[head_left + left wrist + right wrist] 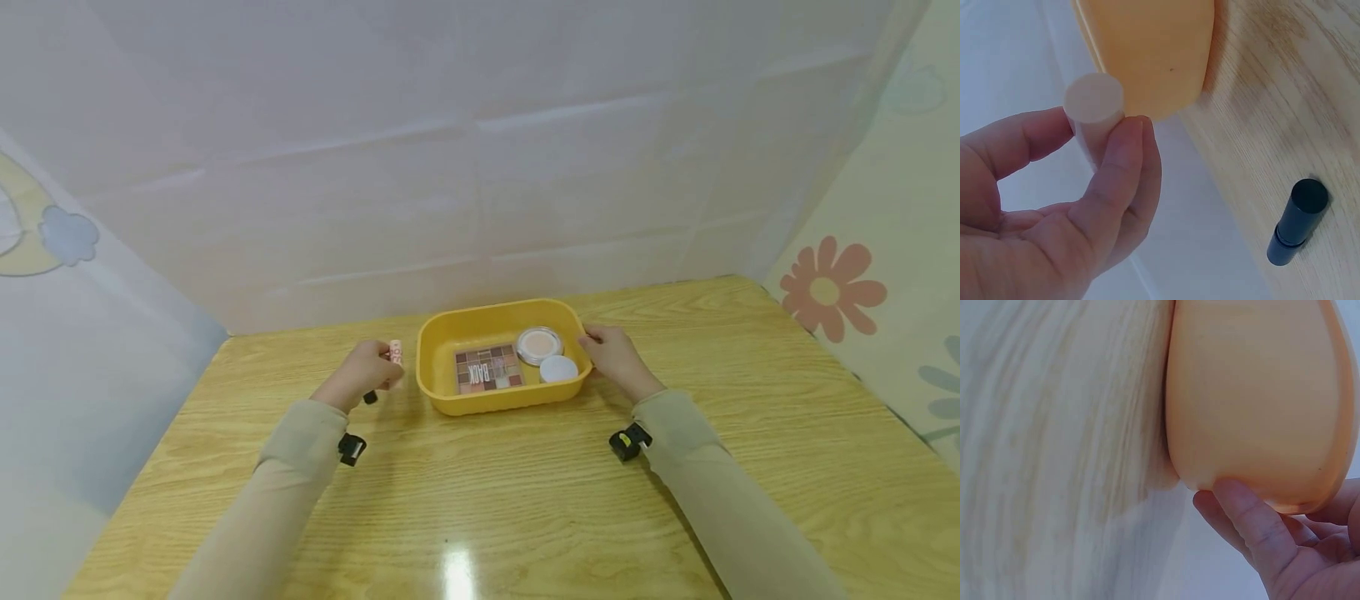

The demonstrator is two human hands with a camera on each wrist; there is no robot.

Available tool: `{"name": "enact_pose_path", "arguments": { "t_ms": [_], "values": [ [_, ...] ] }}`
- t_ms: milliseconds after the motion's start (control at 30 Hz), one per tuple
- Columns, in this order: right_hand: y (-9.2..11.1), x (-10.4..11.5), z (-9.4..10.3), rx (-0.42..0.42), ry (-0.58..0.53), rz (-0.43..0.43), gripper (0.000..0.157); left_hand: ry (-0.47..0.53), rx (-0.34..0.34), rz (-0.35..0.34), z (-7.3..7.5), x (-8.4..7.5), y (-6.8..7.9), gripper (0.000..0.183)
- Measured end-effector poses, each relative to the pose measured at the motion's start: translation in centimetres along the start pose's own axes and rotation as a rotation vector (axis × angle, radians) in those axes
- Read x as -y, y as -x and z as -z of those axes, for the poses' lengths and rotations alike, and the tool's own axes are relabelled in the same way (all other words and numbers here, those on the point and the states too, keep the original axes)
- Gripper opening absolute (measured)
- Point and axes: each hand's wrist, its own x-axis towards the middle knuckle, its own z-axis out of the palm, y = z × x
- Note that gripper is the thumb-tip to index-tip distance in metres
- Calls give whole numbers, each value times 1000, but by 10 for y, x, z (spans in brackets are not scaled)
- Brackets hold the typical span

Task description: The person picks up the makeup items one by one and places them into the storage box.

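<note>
My left hand pinches a pale pink cylindrical tube with red lettering between thumb and fingers, just left of the yellow plastic basket. Below that hand, a black lipstick-like tube is on the table. At the basket's right end, my right hand grips the rim, with fingers against the outer wall in the right wrist view. Inside the basket are an eyeshadow palette marked "BACK", a round compact with a clear edge, and a round white-topped item.
The wood-grain table extends to a pale cloth backdrop close behind the basket. A flower-printed sheet hangs along the right, and another printed sheet hangs on the left.
</note>
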Motion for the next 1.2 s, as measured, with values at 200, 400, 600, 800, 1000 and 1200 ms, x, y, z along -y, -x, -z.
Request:
{"name": "enact_pose_path", "arguments": {
  "t_ms": [200,400,600,800,1000,1200],
  "values": [
    [1,0,0,3,-3,0,49,15,10,5,-1,-3,0,41],
    [-1,0,0,0,-8,-2,48,42,28,14,-3,-8,-1,45],
    [-1,-1,-1,6,-8,4,49,21,31,11,-4,-11,-3,48],
    [0,-1,-1,2,1,16,48,25,37,8,-6,-15,-6,47],
    [0,-2,0,-1,-3,20,48,14,36,7,-8,-19,-7,47],
    [-1,-2,0,-2,-11,31,47,3,24,-35,-12,-22,-6,54]
  ]
}}
